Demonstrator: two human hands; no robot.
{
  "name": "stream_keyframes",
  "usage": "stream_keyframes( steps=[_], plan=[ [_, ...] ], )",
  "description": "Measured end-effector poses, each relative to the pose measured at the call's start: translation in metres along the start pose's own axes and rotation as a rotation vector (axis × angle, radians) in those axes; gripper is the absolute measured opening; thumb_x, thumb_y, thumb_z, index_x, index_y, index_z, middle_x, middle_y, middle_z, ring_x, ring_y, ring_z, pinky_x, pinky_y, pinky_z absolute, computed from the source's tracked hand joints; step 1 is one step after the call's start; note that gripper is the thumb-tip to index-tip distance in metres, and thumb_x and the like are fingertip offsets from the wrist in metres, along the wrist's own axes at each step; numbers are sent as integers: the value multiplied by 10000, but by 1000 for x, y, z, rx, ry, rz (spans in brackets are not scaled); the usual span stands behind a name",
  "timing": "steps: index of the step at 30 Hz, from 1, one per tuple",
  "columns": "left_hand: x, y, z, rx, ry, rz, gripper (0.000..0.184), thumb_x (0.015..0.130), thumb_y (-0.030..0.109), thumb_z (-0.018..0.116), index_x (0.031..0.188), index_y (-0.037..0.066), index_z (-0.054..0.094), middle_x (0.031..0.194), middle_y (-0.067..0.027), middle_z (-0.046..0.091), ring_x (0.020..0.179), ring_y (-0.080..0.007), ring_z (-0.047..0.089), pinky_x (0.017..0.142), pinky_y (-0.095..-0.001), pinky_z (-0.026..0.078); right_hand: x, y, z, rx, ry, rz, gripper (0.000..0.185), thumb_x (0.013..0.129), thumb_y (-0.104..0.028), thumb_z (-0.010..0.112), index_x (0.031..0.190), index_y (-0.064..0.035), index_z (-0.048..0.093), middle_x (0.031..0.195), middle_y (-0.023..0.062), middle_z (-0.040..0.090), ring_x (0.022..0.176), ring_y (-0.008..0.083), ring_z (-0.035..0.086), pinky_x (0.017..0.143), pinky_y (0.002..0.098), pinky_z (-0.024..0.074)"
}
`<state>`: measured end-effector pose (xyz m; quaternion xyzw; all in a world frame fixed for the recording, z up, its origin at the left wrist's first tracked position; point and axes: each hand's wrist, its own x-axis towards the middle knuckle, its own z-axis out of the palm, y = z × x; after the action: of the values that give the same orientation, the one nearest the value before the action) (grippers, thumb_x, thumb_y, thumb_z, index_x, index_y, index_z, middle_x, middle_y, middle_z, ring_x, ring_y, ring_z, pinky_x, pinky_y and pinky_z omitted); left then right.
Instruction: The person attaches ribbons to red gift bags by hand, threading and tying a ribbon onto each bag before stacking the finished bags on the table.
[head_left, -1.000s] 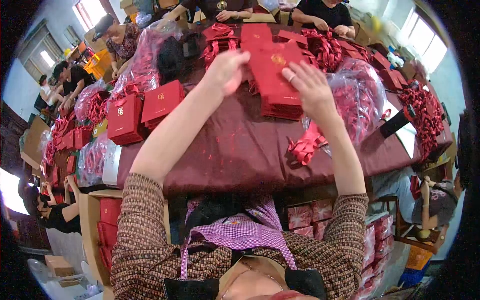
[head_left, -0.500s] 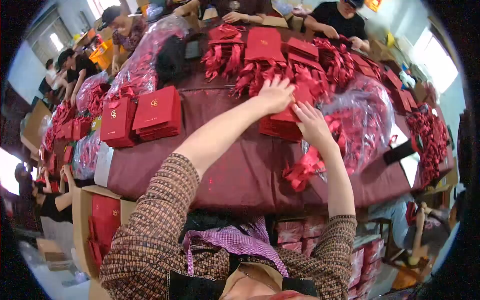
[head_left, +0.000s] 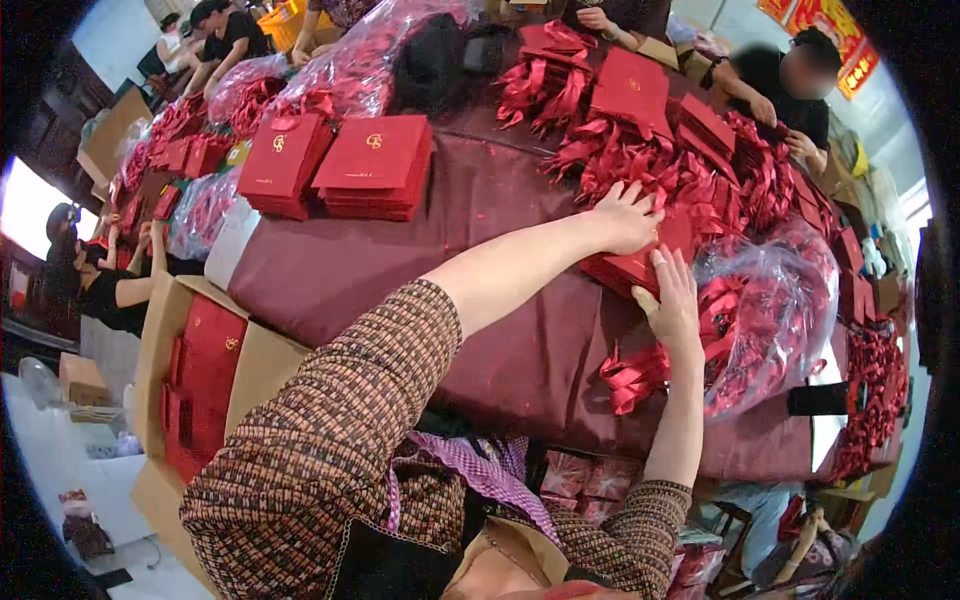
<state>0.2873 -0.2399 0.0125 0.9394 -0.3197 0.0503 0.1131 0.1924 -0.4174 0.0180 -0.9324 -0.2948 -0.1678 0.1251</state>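
- Dark red cloth [head_left: 540,360] is covering the worktop [head_left: 340,270], and a person in black [head_left: 812,112] is facing it from the far right side, hands near the ribbons there.
- One stack [head_left: 612,272] of red bags is sitting under both hands, right of the worktop's middle, just in front of the red ribbons [head_left: 592,160].
- Palm down, the left hand [head_left: 625,218] is lying over the stack's far edge, where ribbons begin, its fingers spreading wide.
- Beside it, the right hand [head_left: 675,300] is touching the stack's right edge, fingers extending straight and thumb standing apart; whether any edge is lying between them cannot be told.
- Two more piles [head_left: 372,165] of red bags are resting side by side toward the left, gold marks facing up.
- Clear plastic [head_left: 775,320] is wrapping ribbons right of the right hand, and a loose ribbon [head_left: 630,380] is lying beside the right forearm.
- Below the worktop's left end, an open box [head_left: 265,365] is holding more red bags [head_left: 212,350].
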Motion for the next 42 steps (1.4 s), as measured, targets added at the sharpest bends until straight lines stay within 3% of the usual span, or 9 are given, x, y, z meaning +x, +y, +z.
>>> stream_keyframes(
  steps=[8,12,17,22,28,30,33,38,42],
  plan=[
    [-1,-5,2,-158,51,-9,553,932,434,426,1400,139,407,1474,-165,340,1396,-408,210,1121,-554,129,3,0,-5,-16,-39,-6,600,841,-324,651,1321,-18,460,1368,195,467,1298,392,385,1062,468,324],
    [-6,-14,14,-236,268,52,431,884,297,534,1273,112,543,1465,-181,347,1391,-392,237,1125,-528,169,7,-3,-9,-20,-111,27,617,836,-324,658,1326,-14,448,1368,202,461,1290,395,392,1056,479,323],
    [-51,-2,-9,-419,537,26,376,819,160,608,1182,67,577,1391,-248,406,1298,-467,352,1058,-515,317,9,-5,-15,-52,-106,5,619,793,-236,706,1319,-22,462,1351,206,476,1254,390,432,1038,459,347],
    [-142,-5,-43,-695,457,-21,386,831,137,600,1199,27,556,1343,-261,452,1218,-404,469,1013,-452,404,16,-11,-22,-22,-114,20,598,773,-257,723,1266,-30,471,1328,199,488,1228,379,446,1032,477,338],
    [-273,-46,-67,-538,651,-150,301,829,128,612,1084,-31,596,1157,-210,590,1121,-361,544,957,-398,445,27,5,-30,27,-168,95,566,809,-421,682,1215,-68,509,1282,158,526,1186,334,492,999,435,341],
    [-311,-59,-74,-601,608,-287,315,842,126,616,1122,-15,602,1174,-199,598,1130,-334,556,959,-386,450,30,-2,-37,53,-137,130,508,836,-411,659,1183,-57,546,1266,138,550,1201,308,493,1009,428,328],
    [-364,-70,-80,-544,567,-415,293,860,109,608,1128,-12,607,1209,-202,590,1147,-315,562,970,-369,445,39,-2,-44,48,-37,143,417,870,-359,625,1135,-42,572,1090,188,636,1034,375,589,871,426,460],
    [-424,-74,-73,-606,607,-543,260,871,30,580,1125,-25,605,1218,-181,590,1131,-279,578,943,-329,457,65,-2,-46,-25,96,186,247,886,-301,598,1014,-97,650,922,156,680,910,324,641,831,435,460],
    [-438,-67,-81,-673,641,-611,244,888,17,560,1124,-34,600,1227,-167,587,1121,-239,578,932,-310,459,89,-4,-35,-145,145,218,283,883,-303,588,1108,-134,617,1163,82,613,1119,301,539,924,480,398]
  ],
)
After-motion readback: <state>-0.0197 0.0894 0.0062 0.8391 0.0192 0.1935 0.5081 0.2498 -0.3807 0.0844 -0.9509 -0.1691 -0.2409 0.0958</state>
